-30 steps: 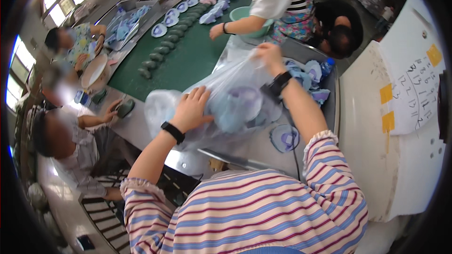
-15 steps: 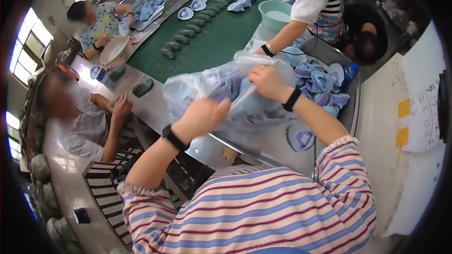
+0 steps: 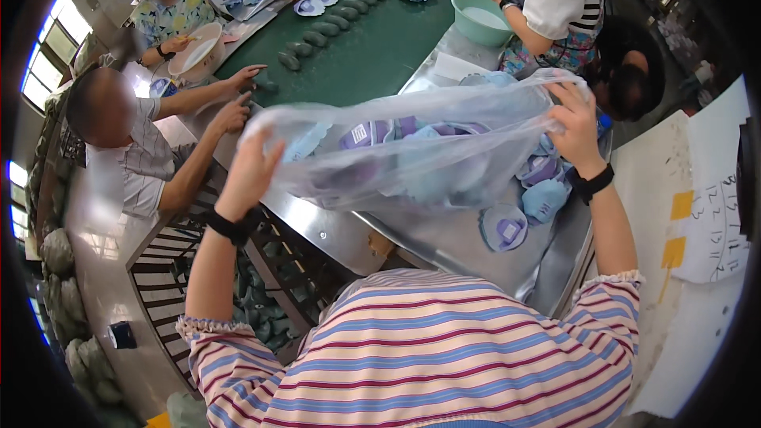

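Note:
My left hand (image 3: 250,174) grips one end of a clear plastic bag (image 3: 333,182), fingers closed on its edge. The opposite edge is pinched in my right hand (image 3: 577,120), so the bag's mouth is stretched wide between them. Inside lie several soft blue and purple pieces (image 3: 369,134) with wavy edges, partly veiled by the film. More such pieces (image 3: 545,200) are heaped in a metal tray (image 3: 452,247) beneath and right of the bag. One single piece (image 3: 504,227) rests on the tray's bare metal near me.
A green conveyor belt (image 3: 361,71) carries rows of dark green, pink and blue-purple pieces. Co-workers sit left and stand right of it. A mint basin (image 3: 482,20) and a beige basin (image 3: 196,51) flank the belt. A slatted rack (image 3: 162,289) stands at lower left.
My hands have moved far apart, left hand leftward and right hand rightward, spreading the bag wide. The co-worker at right has drawn an arm back. The seated co-worker at left now reaches toward the belt.

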{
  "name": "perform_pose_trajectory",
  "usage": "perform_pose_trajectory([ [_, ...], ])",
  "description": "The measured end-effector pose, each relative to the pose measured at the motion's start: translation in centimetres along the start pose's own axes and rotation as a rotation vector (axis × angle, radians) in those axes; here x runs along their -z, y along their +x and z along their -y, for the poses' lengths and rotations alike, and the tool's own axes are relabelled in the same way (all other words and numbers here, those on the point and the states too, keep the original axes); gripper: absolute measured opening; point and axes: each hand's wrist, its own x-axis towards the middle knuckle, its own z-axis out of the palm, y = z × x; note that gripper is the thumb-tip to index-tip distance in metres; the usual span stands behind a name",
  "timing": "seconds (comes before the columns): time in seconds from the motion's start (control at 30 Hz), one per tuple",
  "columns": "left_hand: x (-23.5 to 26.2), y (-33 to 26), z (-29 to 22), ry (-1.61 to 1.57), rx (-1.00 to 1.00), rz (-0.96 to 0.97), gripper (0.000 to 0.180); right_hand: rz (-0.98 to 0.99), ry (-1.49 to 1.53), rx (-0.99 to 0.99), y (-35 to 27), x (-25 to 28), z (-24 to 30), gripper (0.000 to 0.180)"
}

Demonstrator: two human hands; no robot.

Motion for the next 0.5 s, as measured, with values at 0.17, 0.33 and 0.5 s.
perform_pose_trajectory([
  [0.17,-1.8,0.8,6.0,0.076,0.046,0.170,0.065,0.132,0.340,0.732,-3.9,-1.9,9.4,0.014],
  [0.33,-2.7,1.4,6.5,-0.355,0.174,0.534,0.068,0.984,0.196,-0.107,-6.7,-4.6,7.1,0.046],
  [0.5,-2.6,1.0,5.2,-0.295,0.167,0.577,0.081,0.490,0.084,-0.563,-5.3,-5.5,3.3,0.046],
])
